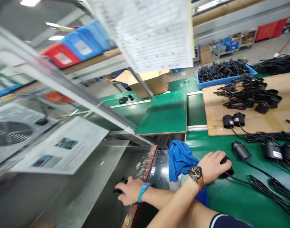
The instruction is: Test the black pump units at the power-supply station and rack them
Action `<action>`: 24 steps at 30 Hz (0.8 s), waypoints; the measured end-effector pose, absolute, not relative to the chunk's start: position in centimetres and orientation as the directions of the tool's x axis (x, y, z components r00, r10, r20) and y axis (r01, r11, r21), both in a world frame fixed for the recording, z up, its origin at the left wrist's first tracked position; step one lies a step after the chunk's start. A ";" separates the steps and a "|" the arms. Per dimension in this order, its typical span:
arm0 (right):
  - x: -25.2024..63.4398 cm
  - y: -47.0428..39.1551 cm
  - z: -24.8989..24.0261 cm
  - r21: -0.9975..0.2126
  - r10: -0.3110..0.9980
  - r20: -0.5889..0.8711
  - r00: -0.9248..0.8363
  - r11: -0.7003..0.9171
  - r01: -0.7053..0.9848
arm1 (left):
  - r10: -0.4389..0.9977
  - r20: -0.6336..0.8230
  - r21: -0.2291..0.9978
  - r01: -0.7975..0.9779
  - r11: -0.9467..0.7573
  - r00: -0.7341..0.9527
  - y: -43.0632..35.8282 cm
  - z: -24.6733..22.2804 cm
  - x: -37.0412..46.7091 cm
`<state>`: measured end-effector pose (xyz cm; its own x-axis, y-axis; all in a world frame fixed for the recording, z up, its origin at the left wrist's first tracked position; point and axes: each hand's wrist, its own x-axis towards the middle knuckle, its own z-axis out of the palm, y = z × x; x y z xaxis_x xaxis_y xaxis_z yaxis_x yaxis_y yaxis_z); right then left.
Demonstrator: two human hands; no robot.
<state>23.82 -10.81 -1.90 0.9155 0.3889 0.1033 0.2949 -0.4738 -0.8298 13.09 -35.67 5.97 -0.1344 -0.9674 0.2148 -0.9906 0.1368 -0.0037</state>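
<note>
My forearms cross, so my left hand [214, 166], with a watch at its wrist, is on the right. Its fingers close around a black cylindrical housing [227, 172] trailing a thin cable, on or just above the green tabletop [220, 199]. My right hand [132, 191], wearing a teal wristband, reaches left past a brown riveted strip [148, 163]. It grips a small black part [118, 186] with a round end, mostly hidden by the fingers, over a dark, shiny basin-like surface [107, 196]. Beside my left wrist lies a crumpled blue cloth [181, 158].
Several black cabled housings [241, 150] lie right of my left hand, more on a cardboard sheet [216, 110]. A blue tray [227, 80] of cables stands behind. Printed sheets hang overhead [156, 34] and at left [64, 145]. A metal post [88, 101] slants across the left.
</note>
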 end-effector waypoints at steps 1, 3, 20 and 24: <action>23.8 -10.8 -1.9 -0.827 0.385 0.116 0.915 -0.472 0.304 | -0.954 0.291 0.064 -0.993 0.098 -0.075 -34.0 6.9 12.9; 23.9 -10.8 -1.8 -0.831 0.390 0.126 0.912 -0.461 0.312 | -0.887 0.458 0.208 -0.977 0.038 0.063 -30.0 8.7 12.1; 23.5 -7.9 2.6 -0.861 0.807 -0.052 0.588 0.262 -0.435 | 0.633 0.373 0.889 -0.065 -0.454 0.678 0.0 9.1 8.2; 22.6 -5.9 4.4 -0.900 0.810 -0.109 0.576 0.166 -0.403 | 0.674 0.393 0.878 -0.038 -0.477 0.625 2.8 6.3 10.3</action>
<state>22.58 -5.92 4.36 0.5763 0.8099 -0.1091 -0.4033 0.1658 -0.8999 10.34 2.85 6.34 0.6252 0.6741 0.3933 -0.0378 -0.4772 0.8780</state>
